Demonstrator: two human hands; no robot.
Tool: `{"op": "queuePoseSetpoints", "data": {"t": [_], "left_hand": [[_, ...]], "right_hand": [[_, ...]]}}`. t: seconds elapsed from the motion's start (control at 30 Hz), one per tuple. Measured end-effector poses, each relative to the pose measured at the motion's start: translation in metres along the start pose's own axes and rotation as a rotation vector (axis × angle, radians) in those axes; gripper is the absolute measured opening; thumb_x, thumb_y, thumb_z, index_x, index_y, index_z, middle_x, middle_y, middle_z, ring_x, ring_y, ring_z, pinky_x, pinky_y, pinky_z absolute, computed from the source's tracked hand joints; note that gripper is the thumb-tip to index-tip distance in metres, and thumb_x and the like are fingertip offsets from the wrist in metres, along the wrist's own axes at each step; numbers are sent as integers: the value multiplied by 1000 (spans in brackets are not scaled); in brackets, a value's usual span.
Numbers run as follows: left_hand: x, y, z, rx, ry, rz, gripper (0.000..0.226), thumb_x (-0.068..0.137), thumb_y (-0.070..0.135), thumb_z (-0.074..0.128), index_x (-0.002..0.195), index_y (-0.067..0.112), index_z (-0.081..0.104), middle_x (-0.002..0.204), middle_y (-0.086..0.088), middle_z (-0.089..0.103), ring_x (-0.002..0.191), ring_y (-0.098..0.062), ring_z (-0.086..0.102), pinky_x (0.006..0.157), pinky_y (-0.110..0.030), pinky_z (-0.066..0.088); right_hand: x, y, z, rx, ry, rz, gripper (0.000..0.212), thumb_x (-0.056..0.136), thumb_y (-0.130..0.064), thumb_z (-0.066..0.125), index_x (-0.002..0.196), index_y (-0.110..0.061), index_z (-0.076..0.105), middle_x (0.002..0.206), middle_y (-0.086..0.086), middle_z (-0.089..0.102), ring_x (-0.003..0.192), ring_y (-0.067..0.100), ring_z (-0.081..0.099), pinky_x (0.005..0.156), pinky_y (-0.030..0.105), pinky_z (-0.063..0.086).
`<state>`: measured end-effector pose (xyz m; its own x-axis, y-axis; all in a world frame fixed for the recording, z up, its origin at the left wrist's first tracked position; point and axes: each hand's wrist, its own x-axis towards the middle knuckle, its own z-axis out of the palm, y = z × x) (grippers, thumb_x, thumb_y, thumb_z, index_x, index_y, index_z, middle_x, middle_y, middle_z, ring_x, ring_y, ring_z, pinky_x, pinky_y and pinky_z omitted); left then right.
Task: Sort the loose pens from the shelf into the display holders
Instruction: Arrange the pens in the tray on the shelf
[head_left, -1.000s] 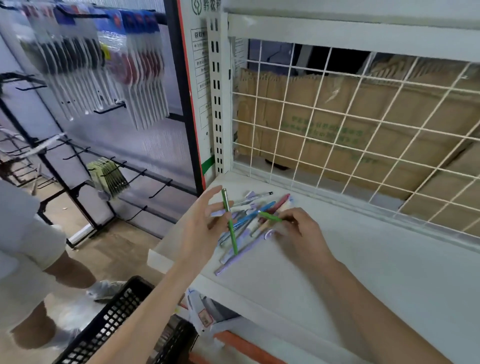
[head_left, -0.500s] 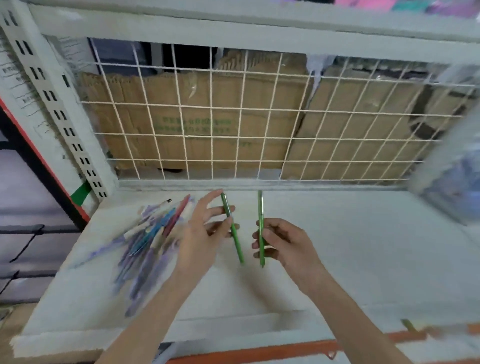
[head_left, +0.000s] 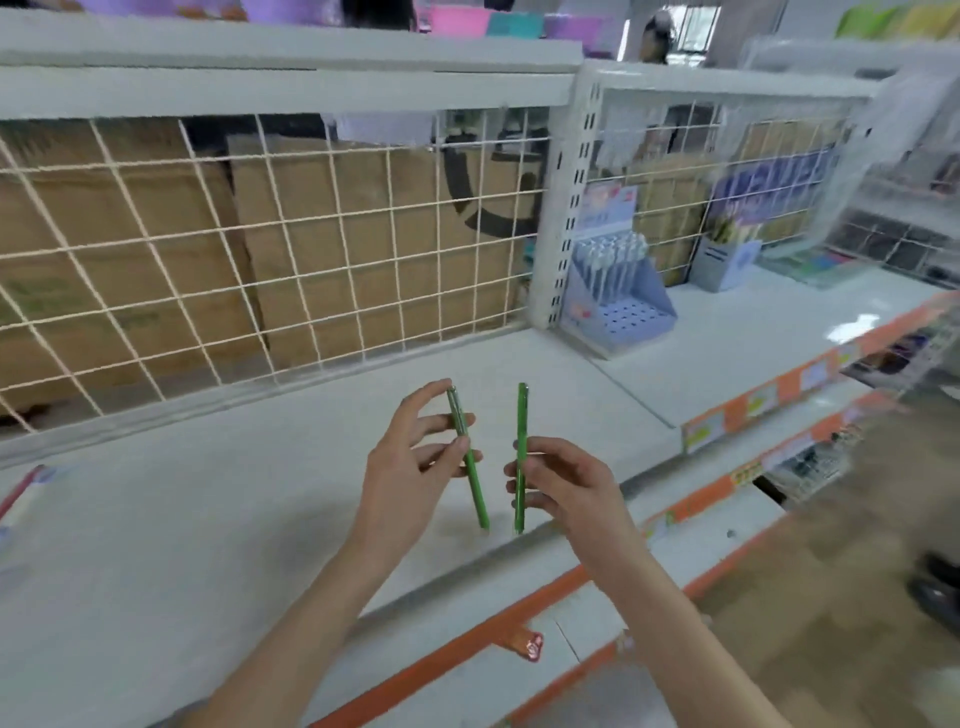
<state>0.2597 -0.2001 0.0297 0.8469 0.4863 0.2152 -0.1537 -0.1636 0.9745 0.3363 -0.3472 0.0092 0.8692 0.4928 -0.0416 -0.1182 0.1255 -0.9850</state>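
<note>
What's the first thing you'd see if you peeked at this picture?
Two thin green pens held upright over the pale grey shelf: the left hand pinches the tilted green pen, and the right hand grips the straight green pen. To the right, on the next shelf, stands a light blue cardboard display holder with pens at its back.

We logged two green pens: one pen (head_left: 469, 457) in the left hand (head_left: 402, 480), another pen (head_left: 521, 457) in the right hand (head_left: 563, 486). The shelf (head_left: 208, 519) was pale grey-white with an orange front strip (head_left: 545, 587). At 10 o'clock a cream wire grid (head_left: 270, 249) crossed brown cardboard (head_left: 130, 223). At 2 o'clock stood a lavender-blue display holder (head_left: 623, 306) with a dotted hole pattern. Orange-and-white price labels (head_left: 758, 400) ran at 3 o'clock.
</note>
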Motion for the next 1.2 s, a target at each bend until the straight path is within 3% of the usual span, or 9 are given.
{"op": "queuePoseSetpoints", "data": {"t": [0.17,0.27,0.47,0.53,0.6,0.67,0.77,1.0,1.2], "left_hand": [[0,2,119,-14,-103,9,45,88,4,60,120,33,49,104,-2,67,77,-17,71,72,-25,56],[5,7,194,7,-176,33,46,87,7,63,120,36,50,104,1,67,78,-15,71,77,-28,56],[11,32,320,-19,-385,60,45,86,3,63,115,35,50,102,-2,64,72,-3,69,66,-6,45],[17,35,348,-8,-433,59,44,86,6,63,118,33,50,106,-6,64,74,-7,70,71,-10,49],[27,34,372,-28,-469,42,44,87,7,63,121,31,50,108,-7,65,77,-14,71,80,-24,54],[39,34,396,-40,-495,23,43,87,9,63,122,30,50,109,-6,65,79,-17,71,83,-32,55],[62,26,439,-101,-488,6,43,86,7,64,119,30,50,106,-10,66,78,-21,71,77,-33,57],[123,0,552,-235,-543,-56,42,87,4,62,119,27,50,103,-11,66,79,-25,71,78,-39,57],[215,-2,626,-234,-471,13,43,86,6,64,119,28,48,101,-4,67,71,-17,71,65,-22,54]], "right_hand": [[-9,-20,-115,-21,122,-36,17,88,2,57,95,-11,66,79,6,71,76,23,66,70,37,52],[-19,-34,-185,-18,194,-72,15,86,-2,63,90,-15,68,78,1,71,76,19,65,66,32,51],[-36,-68,-306,-41,393,-127,16,88,0,59,100,-7,66,86,7,66,75,14,63,59,20,50],[-36,-73,-334,-36,435,-150,15,88,-1,59,101,-6,66,84,4,67,74,13,64,63,23,52],[-34,-74,-356,-28,473,-165,16,88,-2,60,102,-5,66,83,2,67,78,15,65,71,31,54],[-31,-73,-374,-5,513,-167,18,87,-2,60,104,-3,65,86,5,65,81,20,65,74,36,53],[-19,-72,-400,27,559,-165,17,86,0,61,103,-1,65,89,12,65,82,24,64,68,30,54],[37,-89,-495,-44,647,-168,14,86,-2,62,96,-10,68,91,12,68,82,16,63,64,25,52],[126,-127,-569,-131,631,-155,14,88,-2,60,99,-7,67,96,19,66,80,16,64,65,25,53]]}}
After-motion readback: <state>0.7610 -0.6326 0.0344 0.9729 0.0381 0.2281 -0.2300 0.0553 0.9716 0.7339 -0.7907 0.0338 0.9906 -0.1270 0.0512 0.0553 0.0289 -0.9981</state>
